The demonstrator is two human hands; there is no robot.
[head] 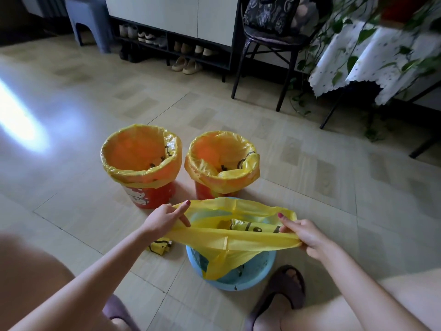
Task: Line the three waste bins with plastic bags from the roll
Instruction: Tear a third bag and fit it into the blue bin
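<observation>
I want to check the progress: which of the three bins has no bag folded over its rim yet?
The blue bin, nearest the person. Both hands stretch a yellow bag above it; the two red bins behind already wear theirs.

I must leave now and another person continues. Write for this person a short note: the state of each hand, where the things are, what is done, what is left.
Left hand: pinches the left side of the yellow bag's mouth.
Right hand: grips the right side of the same mouth, so the bag is stretched open over the blue bin, hanging into it.
Bag roll: on the floor, just left of the blue bin.
Done: the left red bin and the right red bin behind are both lined, bag edges folded over their rims.
Left: pull this bag's mouth down over the blue bin's rim all around, then push the bag inside.
</observation>
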